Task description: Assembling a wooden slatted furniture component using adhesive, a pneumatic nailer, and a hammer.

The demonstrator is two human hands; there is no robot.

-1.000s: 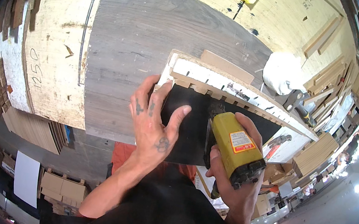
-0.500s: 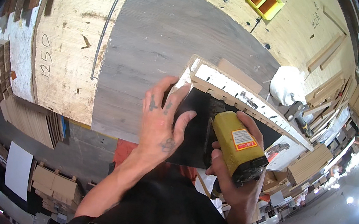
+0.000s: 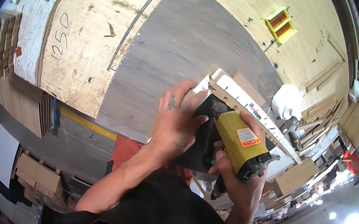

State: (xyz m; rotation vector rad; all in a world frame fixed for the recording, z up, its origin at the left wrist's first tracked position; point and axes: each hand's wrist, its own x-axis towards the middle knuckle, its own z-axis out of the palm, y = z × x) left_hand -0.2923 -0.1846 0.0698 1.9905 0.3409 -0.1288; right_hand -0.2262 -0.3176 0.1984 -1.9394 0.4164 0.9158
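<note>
My right hand (image 3: 240,179) is wrapped round a yellow nail gun (image 3: 239,142) with a black end cap. Its nose lies over a black panel (image 3: 202,145), close to the inner side of a wooden frame (image 3: 254,108) with a white, dark-marked edge. The exact contact of the nose is hard to see. My left hand (image 3: 175,123) grips the near-left corner of that frame, fingers over its outer side and thumb bent inward above the black panel. Below my right hand a hose end shows beside the dark apron.
A grey sheet (image 3: 176,42) covers part of the plywood bench (image 3: 91,20). Farther off are a yellow two-compartment box (image 3: 289,36), a white bag (image 3: 287,101), a hammer (image 3: 294,134) and wood strips (image 3: 326,76). Stacked boards (image 3: 21,102) stand at left; a person in red (image 3: 352,162) is far right.
The view has shifted, so the bench appears farther right. My left hand has closed in on the frame's corner, fingers more bent. The nail gun stays in my right hand, about the same place along the frame.
</note>
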